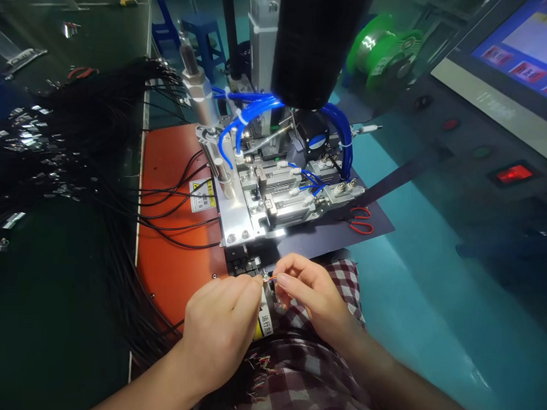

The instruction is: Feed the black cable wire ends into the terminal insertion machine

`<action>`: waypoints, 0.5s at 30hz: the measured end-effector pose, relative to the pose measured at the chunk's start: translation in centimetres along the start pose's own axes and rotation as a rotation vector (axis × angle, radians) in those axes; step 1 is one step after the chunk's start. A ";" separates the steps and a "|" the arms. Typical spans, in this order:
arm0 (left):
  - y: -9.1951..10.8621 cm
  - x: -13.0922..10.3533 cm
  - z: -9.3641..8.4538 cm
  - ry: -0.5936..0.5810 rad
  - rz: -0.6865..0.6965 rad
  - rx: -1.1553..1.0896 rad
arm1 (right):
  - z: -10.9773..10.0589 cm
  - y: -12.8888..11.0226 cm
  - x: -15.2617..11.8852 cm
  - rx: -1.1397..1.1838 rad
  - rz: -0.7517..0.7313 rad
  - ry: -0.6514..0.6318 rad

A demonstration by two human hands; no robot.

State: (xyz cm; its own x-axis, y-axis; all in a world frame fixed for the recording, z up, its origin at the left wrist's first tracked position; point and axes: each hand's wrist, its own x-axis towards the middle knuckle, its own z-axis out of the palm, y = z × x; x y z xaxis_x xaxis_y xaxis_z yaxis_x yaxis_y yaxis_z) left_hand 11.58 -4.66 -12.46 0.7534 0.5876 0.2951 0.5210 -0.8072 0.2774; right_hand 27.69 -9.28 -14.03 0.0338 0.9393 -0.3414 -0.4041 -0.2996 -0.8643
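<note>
Just in front of the machine's near edge, my left hand [224, 320] is closed, its thumb and forefinger pinching a cable end with a small shiny connector [265, 278]. Most of what lies inside this fist is hidden. From the connector, short thin orange and blue wires [273, 278] reach across to my right hand [310, 293]. That hand pinches them between thumb and forefinger, its other fingers loosely curled. Behind both hands stands a metal bench machine [277, 199] with blue air tubes [256, 104], and several black cables [179, 217] lie against its left side.
A large bundle of black cables [119, 282] fills the left, beside the orange machine base [172, 262]. Red-handled snips [361, 220] lie on the dark plate [319, 236]. A control panel [490, 119] stands at right, a green spool [376, 52] behind. Wire scraps [261, 364] rest on the checked apron.
</note>
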 end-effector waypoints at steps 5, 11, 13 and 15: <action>-0.2 -0.1 0.2 -0.051 -0.144 -0.197 | 0.1 -0.1 -0.2 -0.077 -0.029 0.051; 0.0 0.4 -0.1 -0.097 -0.354 -0.466 | 0.0 0.1 -0.4 -0.103 -0.075 0.063; 0.1 0.5 -0.2 -0.112 -0.424 -0.540 | 0.0 0.2 -0.3 -0.111 -0.106 0.083; 0.1 0.7 -0.2 -0.117 -0.476 -0.593 | 0.0 0.3 -0.3 -0.133 -0.125 0.097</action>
State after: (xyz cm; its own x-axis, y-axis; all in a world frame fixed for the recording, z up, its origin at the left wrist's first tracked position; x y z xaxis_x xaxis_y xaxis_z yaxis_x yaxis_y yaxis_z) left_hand 12.07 -4.36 -12.01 0.5567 0.8279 -0.0683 0.5224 -0.2850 0.8036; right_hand 27.54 -9.61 -14.23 0.1667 0.9520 -0.2567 -0.2671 -0.2070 -0.9412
